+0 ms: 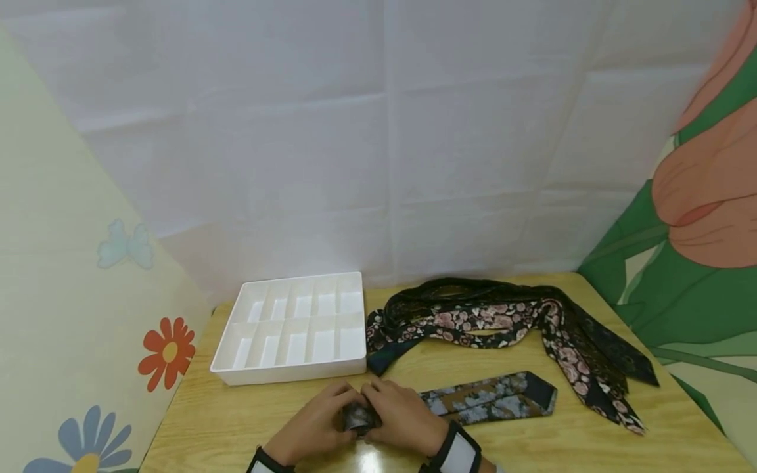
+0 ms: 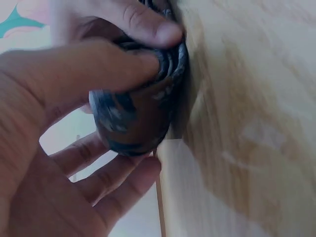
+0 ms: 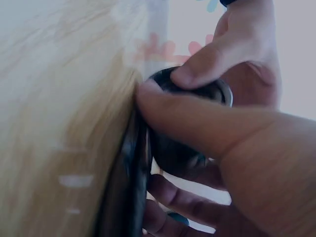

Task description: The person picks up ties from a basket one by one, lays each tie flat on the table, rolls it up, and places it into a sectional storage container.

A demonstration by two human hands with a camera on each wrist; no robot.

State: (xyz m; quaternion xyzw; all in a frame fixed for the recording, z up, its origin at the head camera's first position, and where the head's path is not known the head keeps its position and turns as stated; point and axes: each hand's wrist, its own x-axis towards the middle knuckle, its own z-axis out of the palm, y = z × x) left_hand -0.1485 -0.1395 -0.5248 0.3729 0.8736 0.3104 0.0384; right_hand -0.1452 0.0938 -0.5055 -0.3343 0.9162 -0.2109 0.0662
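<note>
A blue-grey and brown patterned necktie [image 1: 497,397] lies on the table, its one end wound into a roll [image 1: 359,418] between my hands. The left hand [image 1: 319,420] holds the roll from the left; in the left wrist view its thumb lies on the coiled edge of the roll [image 2: 133,118], fingers on the far side. From the right, the right hand [image 1: 408,420] grips the same roll [image 3: 177,155], its thumb near the left one. The flat, unrolled length runs out to the right past the right hand, ending in a pointed tip.
A white tray [image 1: 290,376] with two rows of compartments stands behind the left hand, nothing in them. Right of it lies a heap of neckties, among them a pink floral tie [image 1: 473,318] and dark ties [image 1: 621,351]. A white sheet [image 1: 378,164] hangs behind the table.
</note>
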